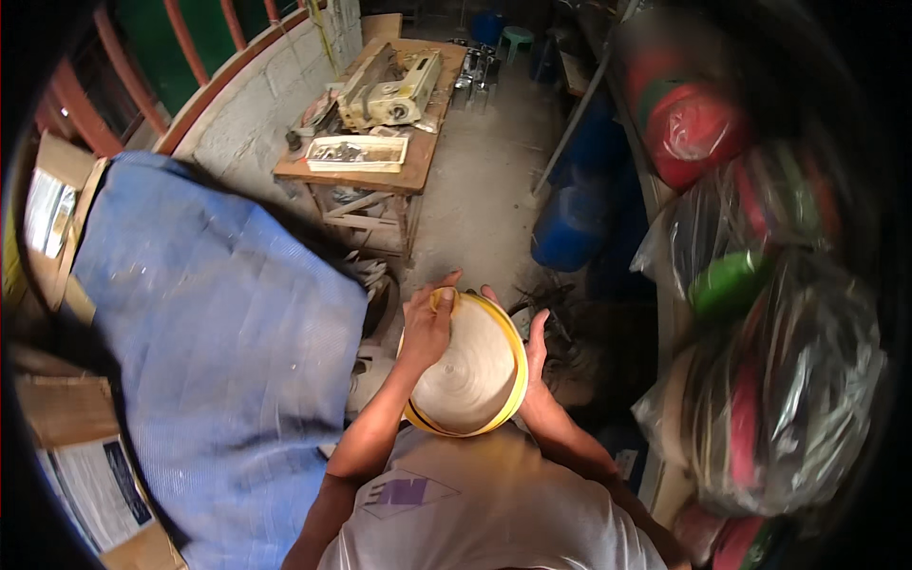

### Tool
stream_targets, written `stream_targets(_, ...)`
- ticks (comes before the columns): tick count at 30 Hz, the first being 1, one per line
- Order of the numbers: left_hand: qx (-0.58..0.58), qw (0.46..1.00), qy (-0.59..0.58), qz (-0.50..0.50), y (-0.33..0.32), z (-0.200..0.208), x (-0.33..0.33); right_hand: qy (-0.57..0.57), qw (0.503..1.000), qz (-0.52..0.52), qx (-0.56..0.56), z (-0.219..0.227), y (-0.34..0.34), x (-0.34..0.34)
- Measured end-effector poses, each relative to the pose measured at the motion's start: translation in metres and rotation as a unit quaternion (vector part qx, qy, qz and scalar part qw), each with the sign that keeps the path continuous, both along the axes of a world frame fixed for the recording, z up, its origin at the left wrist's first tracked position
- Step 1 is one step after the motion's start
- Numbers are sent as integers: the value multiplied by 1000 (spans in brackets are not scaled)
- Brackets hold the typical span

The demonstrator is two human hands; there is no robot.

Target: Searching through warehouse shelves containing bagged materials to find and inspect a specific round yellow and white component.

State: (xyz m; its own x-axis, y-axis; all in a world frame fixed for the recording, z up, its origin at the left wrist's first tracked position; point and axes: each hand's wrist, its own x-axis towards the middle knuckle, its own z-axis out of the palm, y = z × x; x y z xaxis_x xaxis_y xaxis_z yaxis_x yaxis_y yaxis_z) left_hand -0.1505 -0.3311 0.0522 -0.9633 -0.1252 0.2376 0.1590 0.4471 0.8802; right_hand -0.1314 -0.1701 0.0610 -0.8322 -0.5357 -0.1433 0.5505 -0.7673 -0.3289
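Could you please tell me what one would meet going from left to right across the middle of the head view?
Cardboard boxes → blue cloth → left hand → cream roll with yellow rim → right hand → clear plastic bags of coloured rolls.

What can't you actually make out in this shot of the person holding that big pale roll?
- Head view: the roll hides most of the right hand and the left hand palm.
- The blue cover hides whatever lies beneath.
- Bagged goods at the right rim are blurred.
- Small parts in the tray are too small to tell.
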Motion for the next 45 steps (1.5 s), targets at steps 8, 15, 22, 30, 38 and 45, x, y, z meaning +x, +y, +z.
stream_targets(8, 2, 998, 58, -10, 69, 0, -177, 81, 984, -35, 155, 4, 87, -140)
stream_targets(15, 30, 997, 27, -68, 105, -9, -312, 299, 686, -113, 654, 57, 108, -232)
stream_targets(22, 118, 989, 30, -81, 94, -23, -448, 177, 669, -39, 721, 56, 90, -355)
stream_targets(30, 147, 977, 75, -138, 70, 19, -635, 316, 591, -127, 732, 56, 57, -536)
stream_targets(38, 241, 963, -22, -119, 109, 17, -809, 353, 523, -188, 753, 44, 81, -699)
stream_targets(45, 64, 959, 53, -271, 166, -19, -956, 264, 579, -136, 759, 19, 155, -842)
